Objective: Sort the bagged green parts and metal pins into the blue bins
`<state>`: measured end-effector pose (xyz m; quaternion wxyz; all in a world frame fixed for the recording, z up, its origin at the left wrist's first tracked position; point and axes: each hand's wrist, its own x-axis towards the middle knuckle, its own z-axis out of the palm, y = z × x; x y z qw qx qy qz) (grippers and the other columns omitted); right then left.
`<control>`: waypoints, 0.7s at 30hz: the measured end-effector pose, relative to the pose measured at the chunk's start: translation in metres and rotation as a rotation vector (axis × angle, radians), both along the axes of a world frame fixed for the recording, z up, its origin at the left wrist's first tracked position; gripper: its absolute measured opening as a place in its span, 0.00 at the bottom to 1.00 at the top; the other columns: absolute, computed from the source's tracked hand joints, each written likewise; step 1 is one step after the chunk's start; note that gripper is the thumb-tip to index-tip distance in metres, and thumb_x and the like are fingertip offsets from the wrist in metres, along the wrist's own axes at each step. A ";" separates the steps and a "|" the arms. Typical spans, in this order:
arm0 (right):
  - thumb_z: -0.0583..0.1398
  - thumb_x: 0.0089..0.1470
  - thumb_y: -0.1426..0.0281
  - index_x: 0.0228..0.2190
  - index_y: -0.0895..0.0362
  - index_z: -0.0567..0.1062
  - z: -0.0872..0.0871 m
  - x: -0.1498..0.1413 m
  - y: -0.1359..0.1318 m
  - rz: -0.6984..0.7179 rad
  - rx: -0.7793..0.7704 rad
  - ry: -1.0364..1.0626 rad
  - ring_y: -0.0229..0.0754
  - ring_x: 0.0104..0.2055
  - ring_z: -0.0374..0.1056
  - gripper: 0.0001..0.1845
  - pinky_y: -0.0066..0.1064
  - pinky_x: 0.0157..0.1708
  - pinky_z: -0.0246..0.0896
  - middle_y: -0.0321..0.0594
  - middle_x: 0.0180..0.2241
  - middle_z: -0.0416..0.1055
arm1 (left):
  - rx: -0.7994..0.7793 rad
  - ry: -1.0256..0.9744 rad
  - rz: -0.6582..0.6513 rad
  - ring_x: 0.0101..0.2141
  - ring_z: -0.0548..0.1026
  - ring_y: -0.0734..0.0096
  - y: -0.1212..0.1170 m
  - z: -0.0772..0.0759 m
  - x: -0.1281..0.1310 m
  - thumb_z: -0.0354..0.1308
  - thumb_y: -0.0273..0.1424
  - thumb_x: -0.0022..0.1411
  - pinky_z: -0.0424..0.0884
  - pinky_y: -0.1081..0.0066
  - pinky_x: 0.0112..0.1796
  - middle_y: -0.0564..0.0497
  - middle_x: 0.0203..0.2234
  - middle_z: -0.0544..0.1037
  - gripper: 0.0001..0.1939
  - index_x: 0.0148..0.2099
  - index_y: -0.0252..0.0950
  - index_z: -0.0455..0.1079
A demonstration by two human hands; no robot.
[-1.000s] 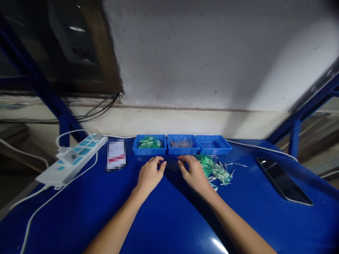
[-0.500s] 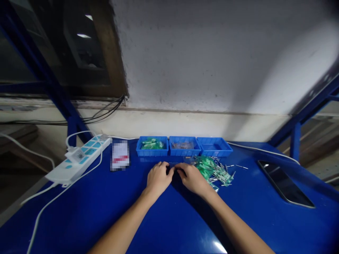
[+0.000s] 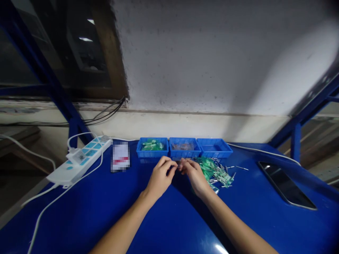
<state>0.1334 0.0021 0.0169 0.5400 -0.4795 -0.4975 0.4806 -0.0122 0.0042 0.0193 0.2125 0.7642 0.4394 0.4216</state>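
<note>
head, pile (image 3: 215,172) beside right hand (image 3: 195,175), phone (image 3: 287,185)

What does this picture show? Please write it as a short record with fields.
Left hand: bare, thumb and fingers curled inward
Right hand: bare, fingertips close to the left's; anything pinched is unclear
Beside right hand: mixed heap of green plastic and slim silvery pins
Back row: three blue plastic bins; left holds green pieces, middle holds brownish pieces
Far right: flat black rectangular phone
Left side: white-and-blue plastic power strip
</note>
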 end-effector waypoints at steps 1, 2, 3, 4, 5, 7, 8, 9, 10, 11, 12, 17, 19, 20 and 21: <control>0.57 0.51 0.60 0.23 0.59 0.71 0.000 0.001 0.000 -0.018 0.011 0.009 0.37 0.26 0.63 0.15 0.27 0.26 0.58 0.37 0.22 0.67 | 0.002 0.004 -0.002 0.33 0.70 0.73 -0.001 0.000 0.001 0.49 0.28 0.61 0.65 0.75 0.32 0.49 0.36 0.68 0.09 0.38 0.39 0.71; 0.58 0.50 0.61 0.24 0.59 0.72 0.001 0.002 0.000 -0.036 0.026 -0.003 0.38 0.26 0.63 0.13 0.27 0.26 0.58 0.36 0.22 0.68 | 0.001 -0.004 0.007 0.34 0.70 0.72 -0.002 0.001 0.002 0.49 0.28 0.61 0.65 0.75 0.32 0.49 0.36 0.68 0.10 0.38 0.39 0.71; 0.58 0.50 0.62 0.26 0.58 0.73 0.001 0.002 0.000 -0.054 0.053 -0.035 0.38 0.27 0.64 0.12 0.28 0.27 0.58 0.37 0.23 0.68 | -0.005 -0.024 0.021 0.33 0.69 0.72 -0.002 0.001 0.002 0.49 0.28 0.61 0.65 0.75 0.32 0.49 0.35 0.69 0.10 0.38 0.39 0.72; 0.58 0.50 0.63 0.29 0.58 0.74 0.002 0.002 -0.001 -0.067 0.097 -0.090 0.39 0.28 0.65 0.11 0.28 0.28 0.59 0.38 0.25 0.70 | -0.022 -0.055 0.033 0.32 0.69 0.72 -0.002 0.002 0.002 0.50 0.29 0.60 0.65 0.75 0.31 0.49 0.34 0.69 0.10 0.38 0.38 0.72; 0.57 0.51 0.64 0.31 0.58 0.75 0.003 0.002 -0.002 -0.076 0.161 -0.162 0.40 0.30 0.66 0.11 0.29 0.30 0.60 0.39 0.27 0.71 | -0.056 -0.098 0.040 0.30 0.69 0.73 -0.001 0.002 0.001 0.50 0.30 0.61 0.64 0.75 0.30 0.50 0.33 0.70 0.10 0.38 0.38 0.72; 0.56 0.52 0.67 0.34 0.56 0.76 0.005 0.001 -0.006 -0.082 0.323 -0.315 0.41 0.34 0.66 0.10 0.31 0.34 0.61 0.41 0.32 0.71 | -0.178 -0.209 0.036 0.26 0.68 0.74 0.000 0.004 0.000 0.49 0.36 0.62 0.63 0.75 0.28 0.51 0.28 0.71 0.12 0.36 0.36 0.71; 0.55 0.53 0.69 0.36 0.55 0.76 0.006 0.001 -0.007 -0.079 0.402 -0.381 0.41 0.35 0.66 0.11 0.32 0.36 0.61 0.41 0.33 0.70 | -0.251 -0.273 0.035 0.25 0.67 0.75 0.001 0.005 0.000 0.49 0.38 0.62 0.62 0.75 0.27 0.52 0.26 0.71 0.14 0.34 0.35 0.71; 0.54 0.53 0.71 0.37 0.54 0.76 0.006 0.000 -0.009 -0.071 0.469 -0.434 0.41 0.37 0.66 0.12 0.32 0.37 0.61 0.41 0.34 0.69 | -0.320 -0.334 0.037 0.23 0.67 0.76 0.001 0.006 -0.001 0.48 0.41 0.62 0.61 0.76 0.25 0.53 0.23 0.71 0.17 0.32 0.34 0.70; 0.53 0.54 0.73 0.39 0.53 0.76 0.006 0.000 -0.010 -0.065 0.519 -0.474 0.41 0.38 0.66 0.14 0.33 0.39 0.62 0.41 0.35 0.68 | -0.377 -0.389 0.039 0.22 0.66 0.76 0.001 0.006 -0.001 0.48 0.43 0.62 0.60 0.76 0.25 0.53 0.21 0.70 0.18 0.31 0.34 0.69; 0.52 0.54 0.74 0.41 0.52 0.76 0.005 -0.001 -0.012 -0.062 0.554 -0.502 0.41 0.40 0.65 0.16 0.33 0.40 0.62 0.42 0.37 0.67 | -0.420 -0.432 0.038 0.22 0.66 0.77 0.001 0.007 -0.002 0.48 0.43 0.62 0.59 0.77 0.24 0.54 0.20 0.69 0.19 0.30 0.34 0.68; 0.52 0.53 0.76 0.42 0.51 0.75 0.004 -0.001 -0.012 -0.064 0.578 -0.526 0.42 0.41 0.65 0.18 0.34 0.42 0.61 0.42 0.38 0.66 | -0.445 -0.463 0.035 0.22 0.66 0.77 0.001 0.007 -0.002 0.49 0.43 0.61 0.59 0.77 0.24 0.54 0.20 0.69 0.18 0.31 0.34 0.69; 0.53 0.52 0.75 0.36 0.52 0.78 0.003 -0.001 -0.012 -0.132 0.535 -0.551 0.45 0.46 0.62 0.16 0.38 0.45 0.60 0.45 0.42 0.62 | -0.301 -0.478 0.098 0.29 0.72 0.71 0.004 0.006 -0.002 0.53 0.38 0.59 0.66 0.75 0.30 0.50 0.29 0.76 0.13 0.38 0.34 0.71; 0.55 0.53 0.69 0.33 0.53 0.78 0.006 0.000 -0.011 -0.136 0.428 -0.480 0.46 0.45 0.62 0.11 0.37 0.43 0.61 0.44 0.40 0.63 | -0.154 -0.397 0.139 0.32 0.73 0.70 0.003 0.006 -0.002 0.52 0.35 0.60 0.67 0.74 0.31 0.49 0.34 0.76 0.11 0.39 0.36 0.72; 0.55 0.54 0.65 0.32 0.54 0.78 0.007 -0.001 -0.011 -0.123 0.361 -0.416 0.45 0.43 0.63 0.12 0.36 0.41 0.61 0.44 0.38 0.65 | -0.082 -0.345 0.140 0.34 0.73 0.70 0.002 0.006 -0.002 0.51 0.33 0.60 0.67 0.74 0.32 0.49 0.35 0.75 0.10 0.39 0.37 0.72; 0.54 0.55 0.61 0.30 0.55 0.77 0.009 -0.001 -0.010 -0.104 0.293 -0.341 0.44 0.41 0.65 0.15 0.34 0.39 0.61 0.43 0.36 0.67 | -0.019 -0.294 0.129 0.36 0.72 0.69 0.000 0.006 -0.002 0.51 0.32 0.61 0.67 0.74 0.32 0.48 0.36 0.75 0.10 0.39 0.37 0.72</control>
